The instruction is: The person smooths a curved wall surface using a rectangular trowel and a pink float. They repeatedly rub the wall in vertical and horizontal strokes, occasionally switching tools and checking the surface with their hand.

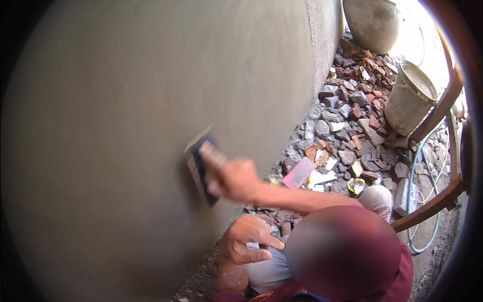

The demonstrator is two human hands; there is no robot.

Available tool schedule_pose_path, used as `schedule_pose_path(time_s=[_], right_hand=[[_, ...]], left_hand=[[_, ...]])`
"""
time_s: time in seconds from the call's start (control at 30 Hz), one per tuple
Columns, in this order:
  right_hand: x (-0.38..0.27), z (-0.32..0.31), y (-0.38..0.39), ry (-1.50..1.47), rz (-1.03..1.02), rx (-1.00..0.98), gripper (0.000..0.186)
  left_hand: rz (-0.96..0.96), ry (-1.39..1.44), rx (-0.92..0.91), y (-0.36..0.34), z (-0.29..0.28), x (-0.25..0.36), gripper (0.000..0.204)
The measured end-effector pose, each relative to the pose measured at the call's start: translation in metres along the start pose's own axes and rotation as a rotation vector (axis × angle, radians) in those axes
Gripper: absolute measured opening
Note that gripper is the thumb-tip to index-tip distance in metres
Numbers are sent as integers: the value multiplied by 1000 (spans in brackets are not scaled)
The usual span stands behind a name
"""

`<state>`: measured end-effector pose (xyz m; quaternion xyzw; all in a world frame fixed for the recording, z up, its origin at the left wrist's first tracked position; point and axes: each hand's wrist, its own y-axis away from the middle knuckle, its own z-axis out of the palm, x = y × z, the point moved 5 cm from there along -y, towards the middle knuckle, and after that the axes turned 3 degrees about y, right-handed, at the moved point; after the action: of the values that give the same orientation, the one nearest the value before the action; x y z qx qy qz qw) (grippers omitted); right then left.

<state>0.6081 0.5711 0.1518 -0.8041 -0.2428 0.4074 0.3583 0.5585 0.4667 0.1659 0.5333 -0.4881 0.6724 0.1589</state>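
My right hand (236,176) is closed round a dark, flat plastering trowel (199,163) with a pale edge. The trowel lies tilted against the smooth grey plastered wall (126,100); motion smears both it and the fingers. Lower down, my left hand (249,239) rests by the light blue-grey cloth over my knee (269,272). Its index finger and thumb are apart, and I see nothing held in it. A blurred round patch hides part of my maroon clothing (402,274) and the upper part of my right arm.
Broken brick and stone rubble (352,116) lies along the wall's foot, with a pink rectangular piece (300,173) on it. A dirty bucket (411,95) and a large rounded vessel (375,22) stand beyond. Wooden poles (430,204) and a blue-green hose (412,216) are at the right.
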Motion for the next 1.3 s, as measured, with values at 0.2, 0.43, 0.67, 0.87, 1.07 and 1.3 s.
schedule_pose_path(time_s=[0.2, 0.43, 0.67, 0.87, 1.07, 1.3], right_hand=[[98, -202, -225, -125, 234, 333, 45], [-16, -39, -110, 172, -34, 207, 70], [21, -61, -84, 35, -168, 273, 69], [15, -138, -229, -1, 153, 298, 55], [-25, 26, 13, 138, -258, -43, 86], [86, -147, -161, -46, 94, 452, 61]], left_hand=[[-5, 58, 76, 7, -7, -7, 35], [73, 82, 147, 14, -14, 6, 36], [-57, 127, -73, -4, 2, 3, 31], [1, 72, -47, -2, 1, 9, 33], [-16, 177, 9, -1, 9, 2, 36], [-74, -104, 166, 3, -3, -2, 23]])
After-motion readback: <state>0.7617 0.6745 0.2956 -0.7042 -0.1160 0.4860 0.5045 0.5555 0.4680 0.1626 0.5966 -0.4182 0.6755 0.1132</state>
